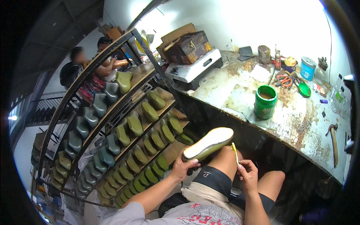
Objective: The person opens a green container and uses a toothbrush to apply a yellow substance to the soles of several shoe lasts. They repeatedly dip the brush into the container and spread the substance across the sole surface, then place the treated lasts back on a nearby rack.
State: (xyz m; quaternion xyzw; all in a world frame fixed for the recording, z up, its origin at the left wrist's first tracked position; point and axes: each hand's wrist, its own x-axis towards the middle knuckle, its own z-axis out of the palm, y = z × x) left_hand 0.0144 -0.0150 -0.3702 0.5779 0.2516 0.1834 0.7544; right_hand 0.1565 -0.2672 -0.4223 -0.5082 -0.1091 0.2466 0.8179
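My left hand [183,169] grips the heel end of an olive-green shoe last [208,143], its pale flat sole face turned up and its toe pointing away to the right. In my right hand [248,174], pinched between thumb and fingers, is a thin yellow toothbrush-like stick [235,153], held upright just right of the toe and apart from it. The stick's tip is too small to make out. On the bench beyond stands an open green tub [266,103] of brownish liquid.
To the left, a rack [157,56] bears rows of olive and grey shoe lasts [134,123]. The worn bench [240,93] carries a white appliance [195,66] under a stained box, orange-handled pliers [287,80], a blue can [307,68], bottles and a hammer [333,144]. Two people [99,63] sit beyond the rack.
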